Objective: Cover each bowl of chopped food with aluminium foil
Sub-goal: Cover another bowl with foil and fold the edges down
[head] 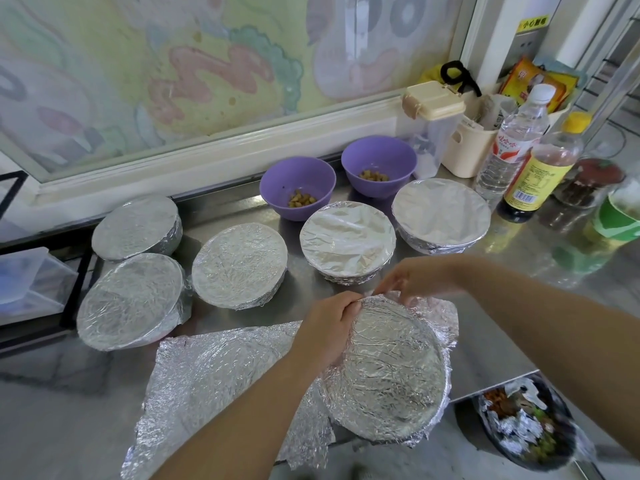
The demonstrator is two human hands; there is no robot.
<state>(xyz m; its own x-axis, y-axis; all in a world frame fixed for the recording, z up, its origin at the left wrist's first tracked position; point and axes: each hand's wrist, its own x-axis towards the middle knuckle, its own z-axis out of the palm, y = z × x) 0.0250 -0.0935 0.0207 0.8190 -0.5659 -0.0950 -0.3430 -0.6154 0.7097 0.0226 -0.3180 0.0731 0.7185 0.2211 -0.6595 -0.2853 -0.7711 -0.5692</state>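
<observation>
Loose foil sheet lies left of the grip, the half-wrapped bowl just beneath it at the edge of the counter; left hand and right hand pinch its far-rim foil, which a hard tug might tear.

Our grip: left hand and right hand pinch foil at far rim of near bowl.

Just beyond grip: middle covered bowl blocks forward path, only narrow counter strip between.

Beyond-left: left covered bowl, more behind it; we find tight gaps.

Beyond-right: right covered bowl, then upright bottles.

Left of grip, nearer us: loose foil sheet lies flat.

Right of grip: bare steel counter, the widest free room we see.
</observation>
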